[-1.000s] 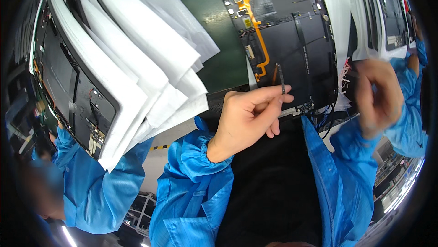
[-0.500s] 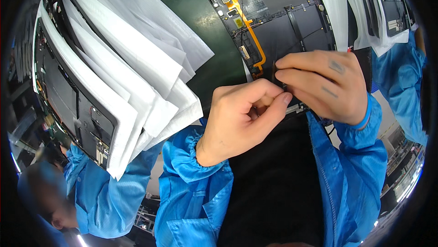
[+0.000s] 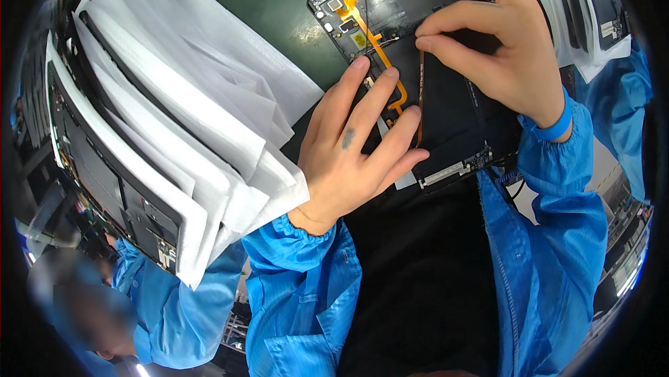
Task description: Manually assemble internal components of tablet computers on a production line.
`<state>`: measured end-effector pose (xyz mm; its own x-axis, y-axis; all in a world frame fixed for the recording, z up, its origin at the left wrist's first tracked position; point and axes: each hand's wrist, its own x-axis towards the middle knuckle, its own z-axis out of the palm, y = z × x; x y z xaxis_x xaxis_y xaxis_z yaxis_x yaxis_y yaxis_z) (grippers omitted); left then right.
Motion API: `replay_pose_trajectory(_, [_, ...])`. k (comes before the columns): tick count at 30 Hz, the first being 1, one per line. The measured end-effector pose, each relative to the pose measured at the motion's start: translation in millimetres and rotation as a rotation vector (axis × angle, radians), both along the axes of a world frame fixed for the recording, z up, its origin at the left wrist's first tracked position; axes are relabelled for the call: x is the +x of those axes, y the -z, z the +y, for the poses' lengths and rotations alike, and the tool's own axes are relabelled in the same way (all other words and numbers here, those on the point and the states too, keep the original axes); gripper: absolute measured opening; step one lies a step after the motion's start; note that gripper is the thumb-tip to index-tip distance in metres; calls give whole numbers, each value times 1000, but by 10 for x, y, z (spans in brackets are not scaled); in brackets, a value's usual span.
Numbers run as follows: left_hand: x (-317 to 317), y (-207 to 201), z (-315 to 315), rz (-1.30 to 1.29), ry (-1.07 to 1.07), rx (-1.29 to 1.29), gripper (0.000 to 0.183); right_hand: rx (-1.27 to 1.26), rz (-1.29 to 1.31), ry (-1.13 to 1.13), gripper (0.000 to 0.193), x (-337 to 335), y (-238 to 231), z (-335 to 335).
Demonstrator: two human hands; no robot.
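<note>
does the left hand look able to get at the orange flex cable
Likely yes: the left hand lies spread at the orange flex cable, whose upper stretch is uncovered, and the thin strip pinched by the right hand sits to the cable's right.

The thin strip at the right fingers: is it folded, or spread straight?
Spread straight, where visible: the strip runs in line from the right fingers to the left hand.

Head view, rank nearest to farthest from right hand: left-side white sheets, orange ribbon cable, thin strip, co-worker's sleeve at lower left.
From the right hand:
1. Thin strip: pinched at its upper end.
2. Orange ribbon cable: just left of the strip.
3. White sheets: farther left.
4. Co-worker's sleeve: lower left.
</note>
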<state>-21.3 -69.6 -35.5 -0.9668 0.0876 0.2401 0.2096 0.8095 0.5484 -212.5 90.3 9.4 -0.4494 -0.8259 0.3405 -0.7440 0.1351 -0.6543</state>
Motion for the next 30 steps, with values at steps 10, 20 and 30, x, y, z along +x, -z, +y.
replay_pose_trajectory(10, [-48,-52,37,-45,-8,10,60,90,-6,47,12,-59,-37,-57])
replay_pose_trajectory(20, [-65,-87,71,-95,-6,-48,58,122,-173,103,12,-124,-31,-6])
replay_pose_trajectory(30, [-103,-132,92,-129,-26,-87,59,71,-28,67,14,-98,17,-19])
